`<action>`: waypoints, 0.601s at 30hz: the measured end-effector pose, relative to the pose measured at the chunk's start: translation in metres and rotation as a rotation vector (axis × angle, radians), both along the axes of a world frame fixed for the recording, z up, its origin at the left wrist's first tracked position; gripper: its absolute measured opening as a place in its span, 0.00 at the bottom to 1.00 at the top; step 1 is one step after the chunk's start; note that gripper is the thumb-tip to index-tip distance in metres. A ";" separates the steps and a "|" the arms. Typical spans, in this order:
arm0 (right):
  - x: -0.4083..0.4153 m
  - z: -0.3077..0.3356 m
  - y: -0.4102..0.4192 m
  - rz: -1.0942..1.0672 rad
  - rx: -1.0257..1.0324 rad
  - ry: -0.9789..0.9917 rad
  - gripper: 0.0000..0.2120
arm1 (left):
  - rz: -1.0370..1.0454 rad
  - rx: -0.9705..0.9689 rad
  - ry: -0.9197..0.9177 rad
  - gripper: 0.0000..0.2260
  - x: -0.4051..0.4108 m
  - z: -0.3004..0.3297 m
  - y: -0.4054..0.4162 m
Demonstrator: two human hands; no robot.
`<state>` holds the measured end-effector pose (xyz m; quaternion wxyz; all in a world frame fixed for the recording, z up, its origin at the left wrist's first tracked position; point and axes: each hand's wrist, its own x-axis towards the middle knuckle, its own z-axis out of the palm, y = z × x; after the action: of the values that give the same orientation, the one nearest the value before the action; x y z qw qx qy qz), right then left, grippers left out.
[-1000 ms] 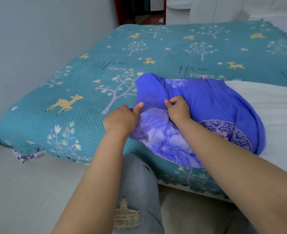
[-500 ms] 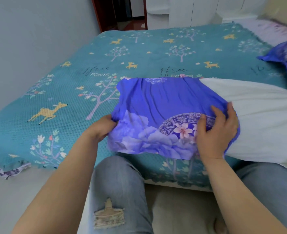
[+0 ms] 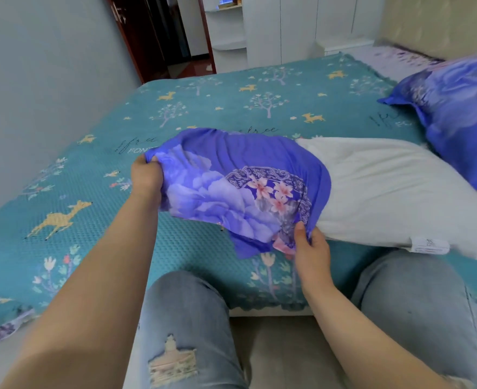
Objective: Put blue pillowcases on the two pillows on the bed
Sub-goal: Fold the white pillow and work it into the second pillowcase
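Note:
A white pillow lies across the near edge of the bed. A blue flowered pillowcase covers its left end, bunched up there. My left hand grips the pillowcase's far left corner. My right hand pinches the pillowcase's open hem at its near lower edge, below the pillow. A second pillow, in a blue flowered case, lies at the bed's right side by the headboard.
The bed wears a teal cover printed with deer and trees. A grey wall runs along the left. White cupboards and a dark doorway stand beyond the bed. My knees in torn jeans press against the bed's near edge.
The view has swung right and the second cased pillow has come fully into sight. My right hand dropped from the top of the pillowcase to its near hem. My left hand lifted its corner higher.

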<state>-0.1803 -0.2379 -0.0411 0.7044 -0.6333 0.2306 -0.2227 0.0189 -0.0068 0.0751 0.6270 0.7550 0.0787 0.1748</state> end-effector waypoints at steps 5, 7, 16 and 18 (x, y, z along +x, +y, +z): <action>-0.001 0.032 -0.036 -0.152 -0.432 -0.089 0.09 | 0.284 0.094 -0.084 0.12 0.009 0.012 0.044; 0.001 0.038 -0.054 -0.176 -0.550 -0.003 0.11 | 0.316 0.159 0.035 0.11 0.001 -0.008 0.060; -0.011 0.060 -0.009 -0.217 -1.156 0.137 0.15 | 0.168 0.771 0.565 0.15 -0.032 -0.073 0.120; -0.008 0.073 0.003 -0.261 -1.264 0.138 0.21 | 0.304 1.147 0.373 0.15 -0.048 -0.043 0.095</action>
<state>-0.1886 -0.2352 0.0314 0.1462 -0.9054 0.1750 -0.3580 -0.0292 0.0885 0.0317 0.0652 0.9699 0.1869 0.1416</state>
